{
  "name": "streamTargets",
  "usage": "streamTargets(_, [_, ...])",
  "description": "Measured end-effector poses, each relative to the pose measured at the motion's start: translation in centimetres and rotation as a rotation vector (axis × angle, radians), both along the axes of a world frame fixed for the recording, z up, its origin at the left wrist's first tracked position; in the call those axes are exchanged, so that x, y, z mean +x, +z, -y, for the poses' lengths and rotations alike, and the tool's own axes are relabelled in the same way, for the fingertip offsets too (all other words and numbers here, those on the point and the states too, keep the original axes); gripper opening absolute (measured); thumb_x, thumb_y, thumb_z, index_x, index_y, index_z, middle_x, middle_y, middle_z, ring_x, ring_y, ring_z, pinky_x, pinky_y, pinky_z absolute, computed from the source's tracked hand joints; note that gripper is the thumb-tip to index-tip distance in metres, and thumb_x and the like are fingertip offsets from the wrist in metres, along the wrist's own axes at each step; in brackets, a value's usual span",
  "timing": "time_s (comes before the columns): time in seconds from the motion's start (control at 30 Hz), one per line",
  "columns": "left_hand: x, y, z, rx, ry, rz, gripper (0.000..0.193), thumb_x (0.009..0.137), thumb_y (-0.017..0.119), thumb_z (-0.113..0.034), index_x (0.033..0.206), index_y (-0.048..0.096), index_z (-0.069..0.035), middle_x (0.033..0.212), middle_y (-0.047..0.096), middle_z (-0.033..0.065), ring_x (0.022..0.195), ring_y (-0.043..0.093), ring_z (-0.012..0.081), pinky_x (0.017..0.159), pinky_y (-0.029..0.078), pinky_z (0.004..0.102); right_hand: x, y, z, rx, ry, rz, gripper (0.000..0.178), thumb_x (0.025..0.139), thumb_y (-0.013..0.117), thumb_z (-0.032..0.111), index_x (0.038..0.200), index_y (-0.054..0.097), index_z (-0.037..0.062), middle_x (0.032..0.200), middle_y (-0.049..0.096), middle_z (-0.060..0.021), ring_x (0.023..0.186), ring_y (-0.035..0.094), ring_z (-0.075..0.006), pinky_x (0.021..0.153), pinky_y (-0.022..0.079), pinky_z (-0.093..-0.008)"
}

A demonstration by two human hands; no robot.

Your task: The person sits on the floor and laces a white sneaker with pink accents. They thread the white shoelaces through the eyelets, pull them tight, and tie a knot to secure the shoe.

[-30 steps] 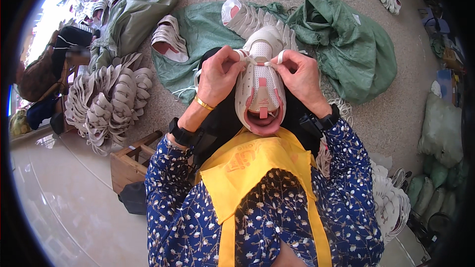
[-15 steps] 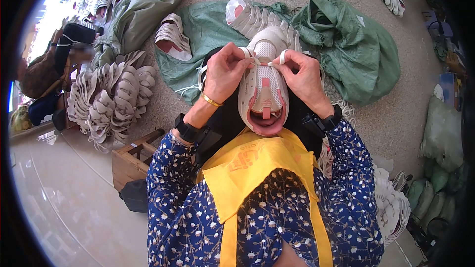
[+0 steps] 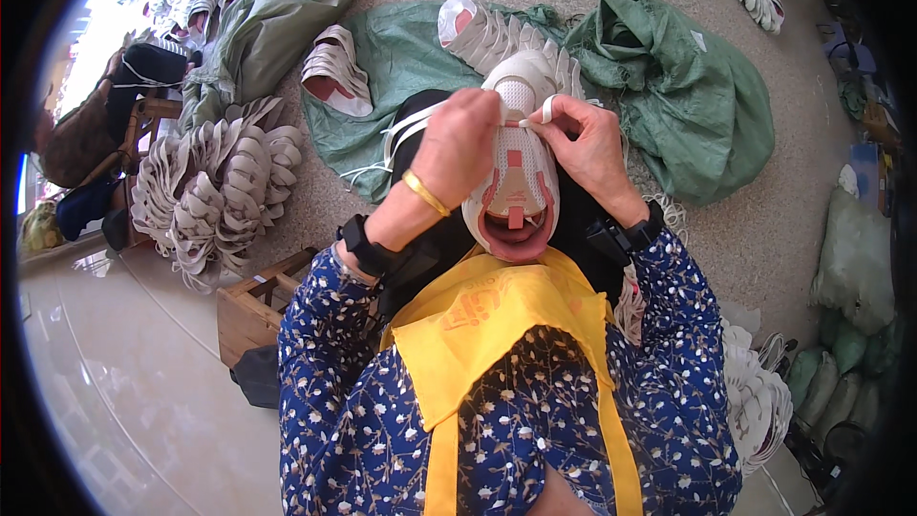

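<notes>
Right hand (image 3: 585, 141): grip pinched white shoelace (image 3: 546, 110). Left hand (image 3: 461, 146): grip curled, blurred; could not tell what it held. White-and-pink sneaker (image 3: 517, 172) sat between both, toe at 12 o'clock. Outward from it: yellow apron (image 3: 497, 311), 6 o'clock; green sack (image 3: 702, 110), 2 o'clock; stacked shoe uppers (image 3: 215, 193), 9 o'clock.

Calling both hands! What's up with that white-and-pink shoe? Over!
Left hand at white-and-pink mesh shoe, grip hidden. Right hand pinching flat white fabric lace. Shoe's toe pointing away. Left hand blocking part of view.
</notes>
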State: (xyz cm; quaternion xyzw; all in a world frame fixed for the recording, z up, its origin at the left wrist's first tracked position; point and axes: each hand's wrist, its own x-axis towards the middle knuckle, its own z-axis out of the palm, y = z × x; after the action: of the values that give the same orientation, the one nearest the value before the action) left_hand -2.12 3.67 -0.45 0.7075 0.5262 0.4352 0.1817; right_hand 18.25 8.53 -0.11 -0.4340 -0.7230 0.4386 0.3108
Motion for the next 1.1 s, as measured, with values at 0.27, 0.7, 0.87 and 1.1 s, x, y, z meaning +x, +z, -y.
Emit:
streamTargets(0.27, [-0.8,-1.0,0.3,-0.386,0.141,0.267,0.008,0.084,0.071,0.003,0.088,0.064,0.001,0.074,0.067,0.0101,0.066,0.069,0.0151,0.062,0.053,0.0299,0.1,-0.3,-0.7,-0.077,-0.012,0.015,0.01,0.087,0.078,0.005,0.093,0.072,0.0008,0.077,0.075,-0.0067,0.072,0.074,-0.011,0.066,0.056,-0.0271])
streamTargets(0.7, [-0.2,-1.1,1.0,-0.248,0.156,0.172,0.015,0.083,0.075,-0.002,0.086,0.061,0.001,0.073,0.065,0.0084,0.062,0.065,0.0189,0.06,0.052,0.0309,0.1,1.1,-0.1,0.015,-0.027,0.073,0.016,0.086,0.078,0.008,0.09,0.065,0.0007,0.076,0.071,-0.0117,0.066,0.072,-0.0229,0.064,0.056,-0.0316])
streamTargets(0.87, [-0.1,-0.7,1.2,-0.28,0.203,0.171,0.018,0.083,0.076,-0.004,0.088,0.059,0.0,0.072,0.065,0.0085,0.063,0.066,0.0192,0.06,0.052,0.0311,0.2,3.3,1.4,0.157,-0.023,0.195,0.028,0.081,0.082,0.011,0.095,0.061,0.0012,0.083,0.067,-0.0134,0.07,0.069,-0.0268,0.064,0.054,-0.0366])
streamTargets(1.1, [0.4,-0.4,1.2,-0.209,0.217,0.173,0.023,0.082,0.076,-0.004,0.085,0.053,-0.001,0.069,0.057,0.0086,0.059,0.059,0.0208,0.056,0.047,0.0333,-0.3,3.7,2.1,0.22,0.077,0.34,0.031,0.082,0.072,0.006,0.109,0.063,-0.0051,0.101,0.063,-0.0228,0.092,0.065,-0.0413,0.082,0.054,-0.0473])
